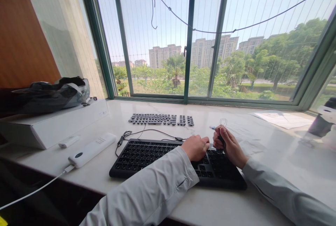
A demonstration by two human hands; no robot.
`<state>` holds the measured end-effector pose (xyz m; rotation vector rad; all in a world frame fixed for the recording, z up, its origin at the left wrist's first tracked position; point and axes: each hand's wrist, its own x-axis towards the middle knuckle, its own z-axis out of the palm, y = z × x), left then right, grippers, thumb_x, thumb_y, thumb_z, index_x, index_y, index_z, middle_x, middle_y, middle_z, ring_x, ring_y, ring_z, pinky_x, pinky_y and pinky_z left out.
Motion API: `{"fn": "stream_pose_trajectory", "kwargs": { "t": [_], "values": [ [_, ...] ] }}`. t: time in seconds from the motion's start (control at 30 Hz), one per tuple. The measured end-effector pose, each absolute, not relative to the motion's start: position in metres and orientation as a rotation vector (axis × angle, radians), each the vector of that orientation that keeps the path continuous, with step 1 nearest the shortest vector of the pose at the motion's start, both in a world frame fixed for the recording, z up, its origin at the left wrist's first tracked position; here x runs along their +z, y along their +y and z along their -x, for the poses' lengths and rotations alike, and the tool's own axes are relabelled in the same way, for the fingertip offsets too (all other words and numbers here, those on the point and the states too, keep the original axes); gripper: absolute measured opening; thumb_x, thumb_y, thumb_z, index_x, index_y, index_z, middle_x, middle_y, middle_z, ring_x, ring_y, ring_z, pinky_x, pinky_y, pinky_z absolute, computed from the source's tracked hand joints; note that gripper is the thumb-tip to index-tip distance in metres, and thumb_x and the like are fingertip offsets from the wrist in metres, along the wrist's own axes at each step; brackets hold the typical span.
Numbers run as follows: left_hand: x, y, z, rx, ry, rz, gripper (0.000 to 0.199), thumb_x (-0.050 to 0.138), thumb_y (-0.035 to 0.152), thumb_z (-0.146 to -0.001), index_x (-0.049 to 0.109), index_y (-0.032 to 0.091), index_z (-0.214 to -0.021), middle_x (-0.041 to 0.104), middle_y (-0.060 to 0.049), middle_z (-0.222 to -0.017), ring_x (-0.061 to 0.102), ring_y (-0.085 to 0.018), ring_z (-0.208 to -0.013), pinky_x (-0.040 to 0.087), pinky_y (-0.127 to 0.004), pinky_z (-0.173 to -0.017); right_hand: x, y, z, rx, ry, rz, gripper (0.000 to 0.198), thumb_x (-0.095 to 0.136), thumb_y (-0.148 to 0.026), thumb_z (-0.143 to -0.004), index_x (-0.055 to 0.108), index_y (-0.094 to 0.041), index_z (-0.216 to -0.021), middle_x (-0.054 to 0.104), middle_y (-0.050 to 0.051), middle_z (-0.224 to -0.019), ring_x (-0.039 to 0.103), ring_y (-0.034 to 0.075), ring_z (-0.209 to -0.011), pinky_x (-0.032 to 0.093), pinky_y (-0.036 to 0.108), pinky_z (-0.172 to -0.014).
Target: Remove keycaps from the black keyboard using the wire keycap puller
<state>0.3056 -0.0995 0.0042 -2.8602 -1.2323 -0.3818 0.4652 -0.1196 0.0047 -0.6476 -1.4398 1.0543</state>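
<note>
A black keyboard lies on the white counter with its keycaps off, so its bare key sockets show. My left hand is closed over the upper right part of it, fingertips pinched together; whatever they hold is hidden. Just to the right, my right hand is wrapped around a small dark-handled tool, held upright with its lower end down at the keyboard's number pad side. The kind of tool is hard to make out. Behind the keyboard, loose black keycaps are laid out in keyboard order.
A black cable curls behind the keyboard. A thin wire loop is beyond my right hand. To the left are a white power bank, a small white device and a white box carrying a dark bag. Paper lies right.
</note>
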Motion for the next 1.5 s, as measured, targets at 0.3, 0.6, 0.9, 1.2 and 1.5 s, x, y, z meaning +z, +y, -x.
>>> {"fn": "stream_pose_trajectory", "kwargs": {
  "t": [0.3, 0.6, 0.9, 1.2, 1.5],
  "values": [
    [0.008, -0.101, -0.305, -0.358, -1.232, 2.885, 0.036, 0.027, 0.039, -0.098, 0.055, 0.022, -0.114, 0.063, -0.01, -0.098, 0.062, -0.023, -0.094, 0.049, -0.037, -0.085, 0.01, -0.12, -0.469, 1.074, -1.46, 0.687, 0.033, 0.043, -0.051, -0.094, 0.041, -0.022, -0.079, 0.045, -0.003, -0.063, 0.043, 0.01, -0.048, 0.033, 0.024, -0.043],
    [0.005, -0.099, -0.303, -0.409, -1.207, 2.902, 0.034, 0.027, 0.038, -0.099, 0.055, 0.022, -0.11, 0.063, -0.009, -0.094, 0.062, -0.022, -0.093, 0.048, -0.036, -0.085, 0.014, -0.122, -0.464, 1.187, -1.319, 0.595, 0.033, 0.049, -0.051, -0.091, 0.043, -0.021, -0.077, 0.035, -0.006, -0.058, 0.033, 0.008, -0.046, 0.029, 0.022, -0.043],
    [0.007, -0.099, -0.304, -0.407, -1.209, 2.912, 0.035, 0.027, 0.037, -0.099, 0.056, 0.021, -0.108, 0.064, -0.009, -0.096, 0.062, -0.023, -0.094, 0.048, -0.037, -0.086, 0.012, -0.125, -0.464, 1.266, -1.302, 0.525, 0.035, 0.047, -0.05, -0.09, 0.041, -0.021, -0.074, 0.032, -0.006, -0.054, 0.027, 0.008, -0.045, 0.023, 0.023, -0.043],
    [0.009, -0.101, -0.304, -0.379, -1.23, 2.901, 0.035, 0.028, 0.038, -0.099, 0.056, 0.021, -0.108, 0.064, -0.009, -0.095, 0.062, -0.023, -0.093, 0.048, -0.036, -0.085, 0.012, -0.123, -0.467, 1.175, -1.421, 0.653, 0.027, 0.061, -0.035, -0.086, 0.041, -0.021, -0.075, 0.033, -0.008, -0.056, 0.031, 0.007, -0.048, 0.027, 0.023, -0.047],
    [0.001, -0.095, -0.304, -0.413, -1.188, 2.899, 0.035, 0.03, 0.033, -0.098, 0.057, 0.017, -0.114, 0.065, -0.013, -0.101, 0.063, -0.024, -0.097, 0.048, -0.038, -0.089, 0.019, -0.125, -0.462, 0.988, -1.717, 0.817, 0.03, 0.056, -0.046, -0.088, 0.044, -0.021, -0.078, 0.037, -0.006, -0.062, 0.033, 0.009, -0.053, 0.03, 0.023, -0.048]
  ]
}}
